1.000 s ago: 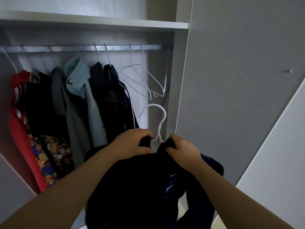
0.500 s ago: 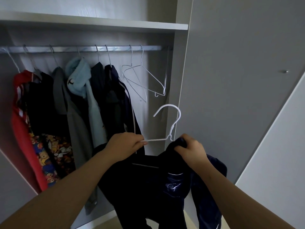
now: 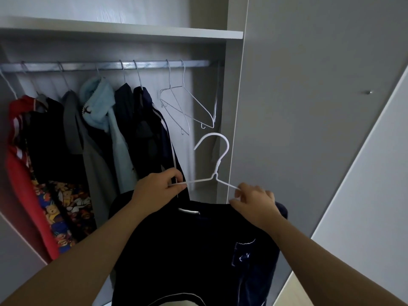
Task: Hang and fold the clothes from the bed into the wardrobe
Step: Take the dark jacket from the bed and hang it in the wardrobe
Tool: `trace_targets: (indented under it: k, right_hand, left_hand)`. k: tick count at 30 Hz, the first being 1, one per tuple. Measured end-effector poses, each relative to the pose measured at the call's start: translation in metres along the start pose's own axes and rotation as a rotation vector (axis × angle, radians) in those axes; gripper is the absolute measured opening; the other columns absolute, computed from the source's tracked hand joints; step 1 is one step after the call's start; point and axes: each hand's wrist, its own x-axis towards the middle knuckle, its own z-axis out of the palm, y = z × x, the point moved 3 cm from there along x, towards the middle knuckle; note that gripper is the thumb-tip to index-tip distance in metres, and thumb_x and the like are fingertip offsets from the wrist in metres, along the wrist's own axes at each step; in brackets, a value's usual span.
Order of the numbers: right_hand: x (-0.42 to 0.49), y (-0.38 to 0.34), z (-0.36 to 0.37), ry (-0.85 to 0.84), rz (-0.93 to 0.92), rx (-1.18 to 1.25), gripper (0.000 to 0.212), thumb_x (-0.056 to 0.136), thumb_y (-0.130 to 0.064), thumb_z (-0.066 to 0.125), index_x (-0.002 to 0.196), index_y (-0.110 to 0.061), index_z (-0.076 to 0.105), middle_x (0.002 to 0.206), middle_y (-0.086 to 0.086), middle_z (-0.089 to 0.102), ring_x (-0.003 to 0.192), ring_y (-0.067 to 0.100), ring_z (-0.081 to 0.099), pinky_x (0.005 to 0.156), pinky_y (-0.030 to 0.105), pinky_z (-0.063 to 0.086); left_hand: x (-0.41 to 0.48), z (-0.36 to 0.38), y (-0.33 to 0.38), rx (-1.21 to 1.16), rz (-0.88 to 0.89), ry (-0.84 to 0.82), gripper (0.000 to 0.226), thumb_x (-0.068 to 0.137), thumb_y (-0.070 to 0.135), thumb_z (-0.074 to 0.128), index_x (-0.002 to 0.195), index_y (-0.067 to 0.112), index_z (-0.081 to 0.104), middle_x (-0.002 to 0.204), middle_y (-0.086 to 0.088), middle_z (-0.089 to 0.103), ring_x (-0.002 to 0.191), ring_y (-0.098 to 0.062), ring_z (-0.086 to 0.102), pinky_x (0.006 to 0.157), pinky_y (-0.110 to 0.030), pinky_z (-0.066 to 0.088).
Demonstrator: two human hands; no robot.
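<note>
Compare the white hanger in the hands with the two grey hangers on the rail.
The white wire hanger is off the metal rail, hook free; the two grey metal hangers hook over it. The left hand and right hand hold the white one's arms; nobody touches the grey pair. A dark navy garment hangs under the white one; the grey pair carry nothing. All are wire.

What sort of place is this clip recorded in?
Probably a bedroom, at an open wardrobe: a metal rail carrying hung clothes and empty wire hangers, a shelf above it, and a grey door beside.
</note>
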Motion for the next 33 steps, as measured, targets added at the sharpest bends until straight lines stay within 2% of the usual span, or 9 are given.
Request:
trace_targets:
  k: [4,7,11,13,16,19,24,27,33]
  right_hand:
    - [0.008,-0.008,0.001,-0.074,0.111,0.309,0.045,0.085,-0.054,0.051,0.059,-0.018,0.044,0.058,-0.003,0.046,0.060,0.016,0.049,0.059,0.027,0.036]
    - [0.008,-0.002,0.001,-0.133,0.192,0.411,0.051,0.074,-0.061,0.058,0.059,-0.013,0.049,0.053,-0.001,0.045,0.055,0.016,0.047,0.059,0.027,0.038]
    - [0.005,0.012,-0.005,-0.117,0.298,0.444,0.050,0.076,-0.047,0.069,0.047,-0.012,0.049,0.031,-0.008,0.038,0.043,0.012,0.040,0.048,0.023,0.031]
    - [0.005,0.021,-0.012,-0.106,0.362,0.474,0.049,0.076,-0.040,0.072,0.044,-0.012,0.048,0.034,-0.006,0.037,0.044,0.015,0.038,0.047,0.023,0.029]
    - [0.005,0.029,-0.023,-0.126,0.431,0.528,0.043,0.079,-0.028,0.071,0.046,-0.010,0.050,0.045,0.002,0.040,0.042,0.014,0.035,0.042,0.020,0.027]
    - [0.006,0.032,-0.031,-0.182,0.496,0.648,0.034,0.085,-0.017,0.062,0.053,-0.007,0.053,0.045,0.003,0.037,0.034,0.011,0.026,0.031,0.013,0.019]
    - [0.006,0.026,-0.028,-0.275,0.550,0.914,0.029,0.091,-0.008,0.042,0.063,-0.007,0.049,0.048,0.003,0.032,0.028,0.008,0.020,0.034,0.009,0.014]
    - [0.013,0.019,-0.023,-0.337,0.567,1.043,0.028,0.091,-0.004,0.038,0.064,-0.009,0.045,0.041,-0.001,0.033,0.026,0.006,0.018,0.032,0.009,0.012]
    - [0.045,0.006,-0.028,-0.399,0.471,1.184,0.027,0.093,-0.005,0.036,0.068,-0.008,0.044,0.037,-0.003,0.036,0.027,0.004,0.019,0.029,0.011,0.013]
  left_hand:
    - [-0.002,0.005,-0.001,-0.042,-0.039,-0.046,0.016,0.079,0.042,0.064,0.069,0.044,0.052,0.058,0.020,0.055,0.059,0.003,0.053,0.055,-0.018,0.033]
    - [0.001,0.012,-0.004,-0.043,-0.028,-0.132,0.019,0.081,0.038,0.065,0.067,0.043,0.053,0.059,0.019,0.055,0.059,0.002,0.052,0.058,-0.019,0.039]
    - [0.007,0.021,0.000,-0.065,0.085,-0.200,0.012,0.083,0.023,0.067,0.093,0.027,0.062,0.089,0.011,0.054,0.081,-0.007,0.052,0.078,-0.025,0.044]
    - [0.009,0.023,0.000,-0.082,0.093,-0.154,0.019,0.085,0.021,0.066,0.103,0.021,0.061,0.098,0.010,0.049,0.087,-0.006,0.048,0.080,-0.019,0.040]
    - [0.013,0.027,0.002,-0.148,0.053,-0.069,0.015,0.087,0.019,0.063,0.097,0.029,0.056,0.097,0.013,0.047,0.083,-0.001,0.047,0.074,-0.010,0.036]
    - [0.017,0.034,0.006,-0.203,-0.030,-0.065,0.015,0.088,0.020,0.061,0.094,0.032,0.055,0.097,0.012,0.049,0.076,0.001,0.050,0.068,-0.005,0.038]
    - [0.024,0.044,0.010,-0.270,-0.114,-0.029,0.014,0.089,0.017,0.060,0.089,0.030,0.056,0.092,0.011,0.054,0.079,0.001,0.050,0.066,-0.002,0.037]
    - [0.028,0.046,0.004,-0.270,-0.226,0.025,0.008,0.090,0.018,0.058,0.093,0.025,0.057,0.087,0.012,0.055,0.081,-0.003,0.051,0.064,-0.004,0.036]
    - [0.054,0.034,-0.003,-0.226,-0.369,0.089,0.006,0.090,0.023,0.055,0.087,0.029,0.054,0.080,0.006,0.061,0.073,-0.012,0.059,0.057,-0.022,0.043]
